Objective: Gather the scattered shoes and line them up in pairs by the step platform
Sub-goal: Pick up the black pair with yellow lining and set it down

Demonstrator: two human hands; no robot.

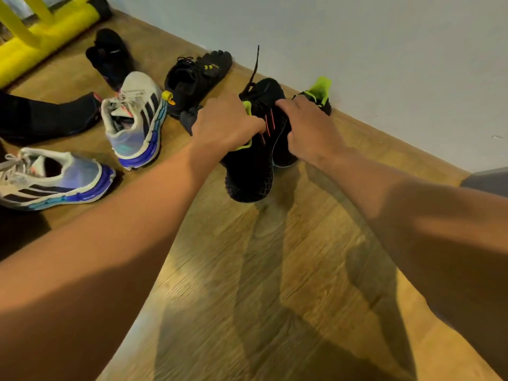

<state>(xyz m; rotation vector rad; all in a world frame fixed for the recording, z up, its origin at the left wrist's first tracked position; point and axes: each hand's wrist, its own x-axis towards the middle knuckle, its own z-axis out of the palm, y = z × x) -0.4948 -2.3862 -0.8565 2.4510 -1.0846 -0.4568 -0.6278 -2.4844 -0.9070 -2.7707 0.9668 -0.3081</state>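
The black shoe stands on the wooden floor at mid-frame, close to the wall, with its lattice-soled heel toward the camera. One lace sticks up from it. The left hand has its grip curled round the green-lined collar. Touching it on the right is a second black shoe, also heel-first. The right hand lies over its top with the grip bent down onto the upper, the index finger reaching toward the laces. Behind that hand, against the wall, a neon green tab shows on black; I cannot tell which shoe it belongs to.

Left of the hands lies a black toe shoe with yellow marks and a yellow heel loop. Nearer stands a white sneaker with a blue sole, and its mate lies apart from it, pointing left. A black sock-like shoe sits at the left edge, and a blurred dark shoe lies farther back beside a yellow frame.
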